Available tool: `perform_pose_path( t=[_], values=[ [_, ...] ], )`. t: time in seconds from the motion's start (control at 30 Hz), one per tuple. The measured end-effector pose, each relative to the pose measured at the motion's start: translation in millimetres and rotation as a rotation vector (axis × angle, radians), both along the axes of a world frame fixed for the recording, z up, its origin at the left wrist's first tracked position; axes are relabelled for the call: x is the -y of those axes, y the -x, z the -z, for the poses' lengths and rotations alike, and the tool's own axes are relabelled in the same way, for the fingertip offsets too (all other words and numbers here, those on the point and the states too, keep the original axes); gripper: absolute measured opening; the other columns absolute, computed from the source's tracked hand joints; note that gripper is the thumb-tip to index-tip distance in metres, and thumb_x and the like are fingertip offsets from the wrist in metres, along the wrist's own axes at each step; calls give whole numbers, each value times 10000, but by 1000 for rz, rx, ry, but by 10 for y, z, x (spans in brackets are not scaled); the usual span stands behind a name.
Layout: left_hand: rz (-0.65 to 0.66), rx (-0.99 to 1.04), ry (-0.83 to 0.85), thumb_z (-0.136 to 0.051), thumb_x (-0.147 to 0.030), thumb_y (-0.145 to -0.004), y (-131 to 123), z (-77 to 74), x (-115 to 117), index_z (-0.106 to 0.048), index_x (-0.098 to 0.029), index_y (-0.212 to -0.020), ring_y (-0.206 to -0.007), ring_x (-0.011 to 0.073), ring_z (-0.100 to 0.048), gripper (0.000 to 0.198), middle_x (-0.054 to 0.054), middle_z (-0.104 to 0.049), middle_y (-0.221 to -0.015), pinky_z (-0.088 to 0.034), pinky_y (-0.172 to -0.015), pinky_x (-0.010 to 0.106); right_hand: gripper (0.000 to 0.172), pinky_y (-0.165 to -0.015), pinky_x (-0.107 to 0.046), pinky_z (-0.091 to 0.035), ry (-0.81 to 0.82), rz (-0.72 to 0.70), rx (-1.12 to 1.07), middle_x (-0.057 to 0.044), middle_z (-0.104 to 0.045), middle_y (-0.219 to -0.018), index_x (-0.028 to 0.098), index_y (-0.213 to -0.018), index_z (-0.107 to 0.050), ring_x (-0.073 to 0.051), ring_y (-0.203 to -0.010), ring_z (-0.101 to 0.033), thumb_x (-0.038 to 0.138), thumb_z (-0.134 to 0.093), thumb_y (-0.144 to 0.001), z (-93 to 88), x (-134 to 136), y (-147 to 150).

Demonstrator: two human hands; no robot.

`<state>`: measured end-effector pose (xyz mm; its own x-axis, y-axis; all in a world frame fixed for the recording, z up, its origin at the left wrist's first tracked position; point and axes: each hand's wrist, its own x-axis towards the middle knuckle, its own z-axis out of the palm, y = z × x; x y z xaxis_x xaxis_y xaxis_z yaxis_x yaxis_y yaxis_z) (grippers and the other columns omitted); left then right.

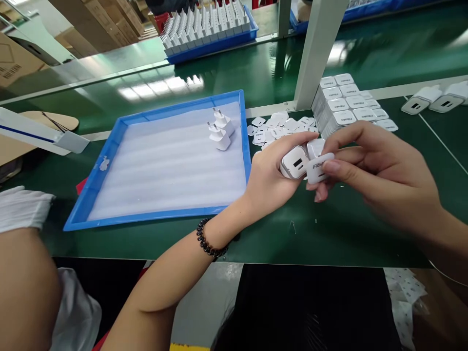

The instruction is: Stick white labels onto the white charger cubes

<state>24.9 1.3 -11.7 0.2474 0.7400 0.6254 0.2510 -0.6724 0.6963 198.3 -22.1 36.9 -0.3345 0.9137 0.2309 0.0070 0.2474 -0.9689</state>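
My left hand [272, 178] is wrapped round a white charger [293, 163] whose dark port slots face me. Part of another white piece shows beside it, between my hands. Between its thumb and fingers, my right hand [380, 175] pinches a white rounded-square cover [319, 168] with printed lettering. The cover is close against the charger's right side; whether they touch I cannot tell. Behind my hands lie a loose heap of white covers [280, 127] and neat stacks of printed covers [343, 118].
A blue tray [159, 215] with white lining holds two chargers [220, 136], prongs up. More chargers [417, 102] stand at the right edge. A metal post [316, 53] rises behind the stacks. Another person's gloved hand [24, 209] rests at far left. A crate of chargers [210, 29] sits beyond.
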Motion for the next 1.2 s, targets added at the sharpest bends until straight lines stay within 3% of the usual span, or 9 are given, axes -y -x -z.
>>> perform_pose_path(
  t=[0.17, 0.5, 0.73, 1.2],
  values=[
    [35, -14, 0, -660, -263, -925, -11, -21, 1, -655, -228, -1137, -1048, 198, -725, 214, 41, -752, -1155, -599, -902, 359, 168, -429, -271, -318, -79, 67, 112, 78, -515, -449, 253, -819, -550, -110, -410, -443, 220, -689, -907, 9, -23, -53],
    [60, -26, 66, -675, -202, -897, -35, -48, 15, -656, -223, -993, -938, 169, -736, 99, 8, -769, -1039, -597, -839, 312, 189, -562, -355, -390, -146, -21, 247, 79, -587, -511, 284, -857, -518, -158, -464, -521, 380, -641, -963, 64, -86, -47],
    [37, -60, 99, -672, -247, -921, -43, -46, 32, -664, -230, -1034, -911, 173, -737, 115, 12, -774, -1030, -594, -804, 307, 105, -553, -340, -401, -216, -41, 271, 73, -578, -536, 274, -909, -553, -146, -490, -549, 300, -643, -958, 61, -119, -90],
    [66, -103, 152, -678, -185, -890, -49, -44, 33, -676, -198, -945, -948, 186, -728, 57, 32, -777, -1029, -580, -833, 308, 124, -578, -368, -386, -208, 16, 338, 68, -619, -557, 299, -879, -546, -184, -526, -563, 323, -651, -941, 63, -103, -62]
  ],
)
